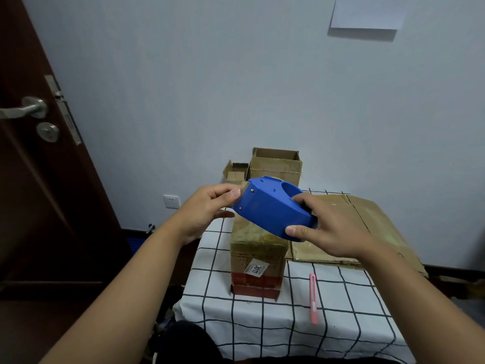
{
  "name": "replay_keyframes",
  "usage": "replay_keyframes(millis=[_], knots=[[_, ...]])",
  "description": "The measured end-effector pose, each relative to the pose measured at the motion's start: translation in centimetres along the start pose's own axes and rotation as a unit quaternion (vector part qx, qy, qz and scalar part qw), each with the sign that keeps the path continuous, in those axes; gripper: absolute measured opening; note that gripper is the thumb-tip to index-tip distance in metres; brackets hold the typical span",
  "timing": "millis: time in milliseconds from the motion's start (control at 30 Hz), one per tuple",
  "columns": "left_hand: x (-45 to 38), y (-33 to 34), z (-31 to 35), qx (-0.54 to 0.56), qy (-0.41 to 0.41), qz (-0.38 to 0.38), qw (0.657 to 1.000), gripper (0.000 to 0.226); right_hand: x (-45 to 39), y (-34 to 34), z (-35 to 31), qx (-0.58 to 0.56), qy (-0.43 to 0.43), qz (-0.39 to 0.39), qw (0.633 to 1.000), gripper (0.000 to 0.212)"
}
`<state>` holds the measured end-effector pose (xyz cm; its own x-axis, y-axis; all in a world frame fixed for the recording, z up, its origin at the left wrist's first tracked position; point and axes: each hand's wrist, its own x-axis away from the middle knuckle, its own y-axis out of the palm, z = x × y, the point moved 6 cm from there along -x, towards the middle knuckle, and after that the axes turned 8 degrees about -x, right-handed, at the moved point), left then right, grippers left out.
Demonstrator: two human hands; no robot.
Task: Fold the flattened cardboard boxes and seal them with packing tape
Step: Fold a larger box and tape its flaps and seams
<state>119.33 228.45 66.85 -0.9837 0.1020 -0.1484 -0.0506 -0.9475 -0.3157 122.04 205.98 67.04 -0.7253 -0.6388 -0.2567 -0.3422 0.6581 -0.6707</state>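
A blue tape dispenser (270,206) is held up in the air above a folded cardboard box (258,253) that stands on the checked tablecloth. My right hand (330,229) grips the dispenser's rear end, fingers over the top and thumb underneath. My left hand (210,208) pinches the dispenser's front tip, where the tape end comes out. The box has a red lower band and a white label on its near face. Flattened cardboard boxes (367,229) lie in a stack on the right of the table.
A pink utility knife (313,300) lies on the table (262,324) near its front. Two open-topped boxes, one large (275,166) and one small (236,172), stand behind the table by the wall. A dark door (39,153) is at the left.
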Motion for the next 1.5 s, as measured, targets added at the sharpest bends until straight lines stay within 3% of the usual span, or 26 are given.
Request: replay_keyframes(millis=[167,400,600,767,933,1067,1233,1500], knots=[[-0.1,-0.2,-0.1,0.022,-0.011,0.042,0.999,0.028,-0.1,-0.2,-0.3,-0.005,0.003,-0.023,1.000,0.038],[-0.6,-0.8,0.2,-0.120,0.012,0.194,0.973,0.030,-0.6,-0.2,-0.9,-0.001,0.015,-0.035,0.999,0.036],[-1.7,-0.9,-0.5,-0.070,-0.043,0.212,0.974,0.030,-1.2,-1.4,-2.2,0.001,0.009,-0.020,1.000,0.043],[-1.9,-2.7,-0.2,0.046,-0.066,0.264,0.961,0.031,-1.2,-3.2,-2.1,0.008,0.033,-0.020,0.999,0.046],[-1.8,-2.7,-0.1,0.058,-0.095,0.241,0.964,0.029,-0.9,-4.2,-2.0,0.003,0.039,-0.023,0.999,0.040],[-1.7,-2.2,1.0,0.067,-0.099,0.237,0.964,0.025,-1.3,-4.6,-2.2,0.068,0.057,-0.017,0.996,0.044],[-1.8,-1.8,1.1,0.079,-0.119,0.232,0.962,0.020,-1.3,-4.8,-3.1,0.136,0.061,-0.050,0.988,0.088],[-0.4,-1.1,-1.0,0.040,-0.140,0.258,0.955,0.017,-1.7,-5.7,-4.1,0.226,0.049,-0.069,0.970,0.077]])
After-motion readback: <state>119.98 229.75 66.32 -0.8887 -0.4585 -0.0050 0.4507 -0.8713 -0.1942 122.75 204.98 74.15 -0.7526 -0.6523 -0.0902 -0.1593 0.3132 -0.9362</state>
